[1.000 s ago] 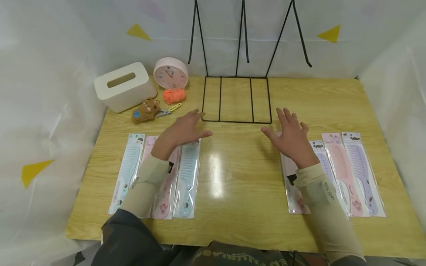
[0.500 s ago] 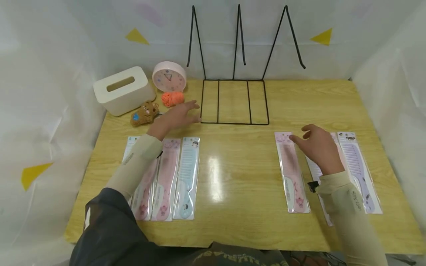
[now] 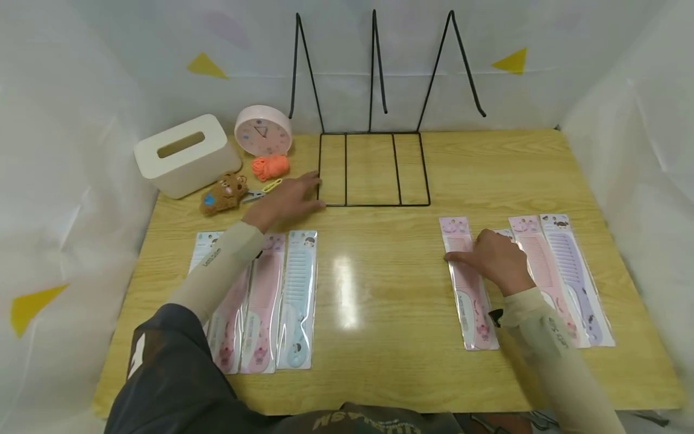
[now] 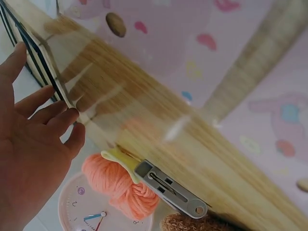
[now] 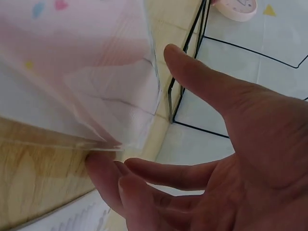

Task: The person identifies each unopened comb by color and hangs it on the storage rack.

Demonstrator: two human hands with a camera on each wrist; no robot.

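The right hand (image 3: 501,262), thumb and fingers apart, was nearer the pink comb (image 3: 470,301), which lay to its left on the table (image 3: 390,361), long axis front to back, while the left hand (image 3: 287,202), fingers parted, was beside the rack (image 3: 374,205).

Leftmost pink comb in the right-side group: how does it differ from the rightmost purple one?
The pink comb has fine, closely set teeth; the purple comb has visibly wider-spaced ones. The right hand reaches across the pink comb, while neither hand is over the purple comb. Both are packaged.
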